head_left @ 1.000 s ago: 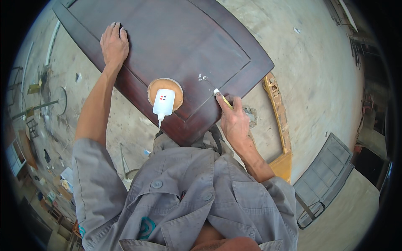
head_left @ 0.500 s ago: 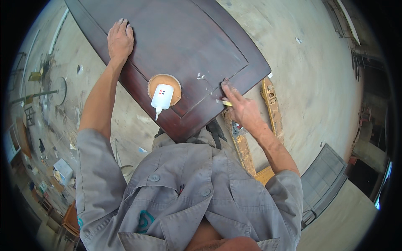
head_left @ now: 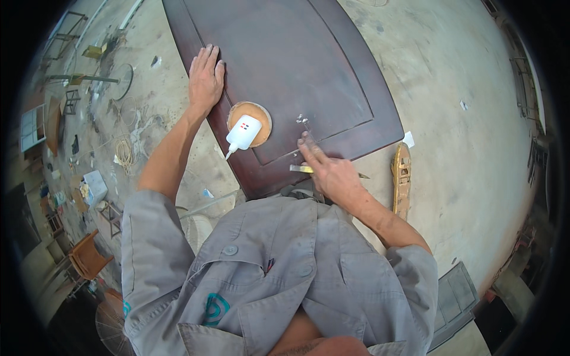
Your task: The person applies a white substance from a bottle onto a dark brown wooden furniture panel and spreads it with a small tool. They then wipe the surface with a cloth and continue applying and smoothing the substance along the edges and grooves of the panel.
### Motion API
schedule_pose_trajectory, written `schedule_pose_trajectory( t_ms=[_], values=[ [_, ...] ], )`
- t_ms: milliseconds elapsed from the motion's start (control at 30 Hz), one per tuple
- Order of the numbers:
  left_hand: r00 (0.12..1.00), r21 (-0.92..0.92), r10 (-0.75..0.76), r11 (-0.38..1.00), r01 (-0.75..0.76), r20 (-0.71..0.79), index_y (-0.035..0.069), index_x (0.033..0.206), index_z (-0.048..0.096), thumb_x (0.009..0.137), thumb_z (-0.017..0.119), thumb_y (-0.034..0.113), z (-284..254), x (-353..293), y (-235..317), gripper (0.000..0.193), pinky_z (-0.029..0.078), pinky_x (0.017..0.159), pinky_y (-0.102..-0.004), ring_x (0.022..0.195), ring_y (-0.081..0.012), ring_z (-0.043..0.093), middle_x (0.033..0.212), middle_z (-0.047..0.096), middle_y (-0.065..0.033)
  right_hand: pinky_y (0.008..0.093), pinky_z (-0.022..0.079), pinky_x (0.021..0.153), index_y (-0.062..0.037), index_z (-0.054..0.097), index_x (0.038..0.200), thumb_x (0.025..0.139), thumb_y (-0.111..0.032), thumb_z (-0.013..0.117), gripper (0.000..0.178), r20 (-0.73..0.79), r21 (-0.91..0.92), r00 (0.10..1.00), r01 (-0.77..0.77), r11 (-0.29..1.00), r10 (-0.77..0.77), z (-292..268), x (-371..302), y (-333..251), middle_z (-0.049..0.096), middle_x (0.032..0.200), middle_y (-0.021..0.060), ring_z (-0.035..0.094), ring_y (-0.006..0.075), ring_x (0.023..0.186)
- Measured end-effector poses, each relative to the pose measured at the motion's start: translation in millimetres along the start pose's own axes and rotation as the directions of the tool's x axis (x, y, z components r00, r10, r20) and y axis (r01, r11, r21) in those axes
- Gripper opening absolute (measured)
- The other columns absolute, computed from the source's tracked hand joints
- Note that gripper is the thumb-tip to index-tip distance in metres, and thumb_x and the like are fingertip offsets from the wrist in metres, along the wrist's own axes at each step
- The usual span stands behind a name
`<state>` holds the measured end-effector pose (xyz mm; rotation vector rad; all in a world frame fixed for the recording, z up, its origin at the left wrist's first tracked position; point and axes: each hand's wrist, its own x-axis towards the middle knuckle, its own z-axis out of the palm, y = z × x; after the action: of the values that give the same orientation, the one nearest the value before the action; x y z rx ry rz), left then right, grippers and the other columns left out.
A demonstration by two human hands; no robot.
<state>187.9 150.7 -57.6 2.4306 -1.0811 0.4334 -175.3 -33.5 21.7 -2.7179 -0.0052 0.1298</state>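
Observation:
A dark reddish-brown wooden panel (head_left: 285, 77) with grooved borders lies in front of me. My left hand (head_left: 205, 80) rests flat on its left border, fingers stretched out and holding nothing. My right hand (head_left: 335, 178) touches the near right part with its extended fingertips. Its other fingers are closed round a thin tool (head_left: 301, 169) with a pale flat end and a yellow part; its kind I cannot make out. Just beyond these fingertips are small white flecks (head_left: 301, 119). Between my hands, a white squeeze bottle (head_left: 244, 132) with a nozzle lies on a round tan-filled dish (head_left: 259, 112).
A worn yellow-brown beam (head_left: 402, 178) stands right of the panel, near a white scrap (head_left: 408, 139). Cord (head_left: 123, 152), a white box (head_left: 95, 187) and a brown chair (head_left: 89, 256) are on the left. A grey framed panel (head_left: 456, 296) lies at the lower right.
The view has shifted, so the panel appears farther right. My right hand has moved inward from the panel's right border towards the white flecks. My left hand stays on the left border.

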Motion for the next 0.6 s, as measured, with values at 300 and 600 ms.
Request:
schedule_pose_trajectory(
  t_ms=[300,600],
  values=[
    [0.997,0.023,-0.063,0.998,0.064,-0.054,0.003,0.141,0.060,0.103,0.058,0.021,-12,-21,14,0.042,0.034,0.121,-0.0481,0.142,-0.0369,0.048,0.148,0.057,-0.0185,0.0436,0.061,0.066,-0.0181,0.053,0.150,0.092,-0.015,0.069,0.060,-0.115,-0.070,0.991,-0.073,0.995,0.064,-62,4,74,0.062,0.135,0.0117,0.074,0.0304,0.082],
    [0.992,0.051,-0.065,0.996,0.071,-0.107,0.008,0.137,0.064,0.101,0.058,0.018,-6,-20,13,0.039,0.038,0.119,-0.0452,0.137,-0.0329,0.054,0.144,0.062,-0.0137,0.0372,0.060,0.068,-0.0245,0.066,0.140,0.075,-0.003,0.072,0.068,0.015,-0.103,0.955,0.298,0.949,-0.298,-59,6,85,0.060,0.115,0.0083,0.068,0.0248,0.089]
  ],
)
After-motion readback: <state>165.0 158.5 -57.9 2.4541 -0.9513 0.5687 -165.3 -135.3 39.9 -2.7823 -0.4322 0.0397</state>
